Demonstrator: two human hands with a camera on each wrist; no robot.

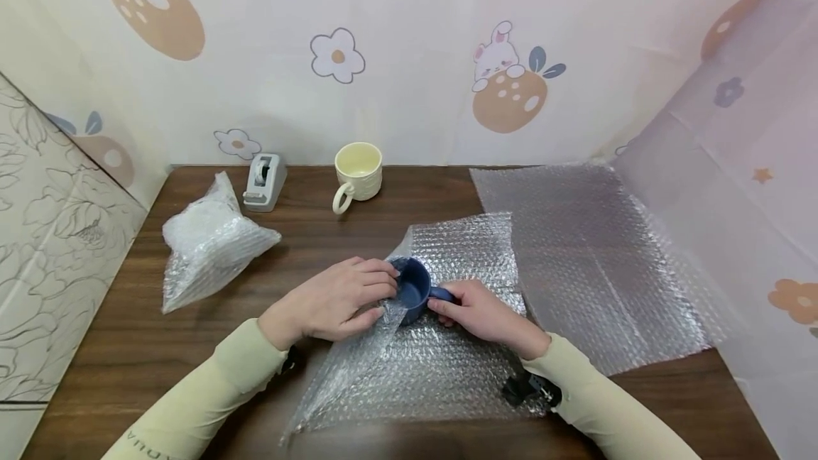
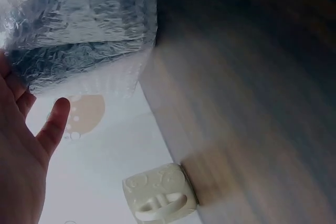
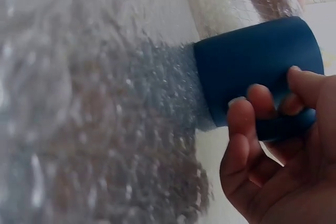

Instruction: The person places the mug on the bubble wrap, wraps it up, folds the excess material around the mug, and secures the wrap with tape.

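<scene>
A dark blue mug (image 1: 414, 284) stands on a sheet of bubble wrap (image 1: 441, 368), its opening facing up. My right hand (image 1: 476, 309) grips the mug's handle; in the right wrist view, the fingers (image 3: 242, 121) curl around it. My left hand (image 1: 339, 297) lies on the mug's left side, pressing a raised flap of the wrap against it near the rim. In the left wrist view, the thumb (image 2: 55, 127) stands apart from the wrap, while the other fingers are partly hidden behind it.
A cream mug (image 1: 360, 170) and a grey tape dispenser (image 1: 265, 182) stand at the back. Left of them lies a bubble-wrapped bundle (image 1: 214, 243), its contents unclear. Another bubble wrap sheet (image 1: 588, 268) covers the table's right side. A patterned curtain (image 1: 409, 55) hangs behind.
</scene>
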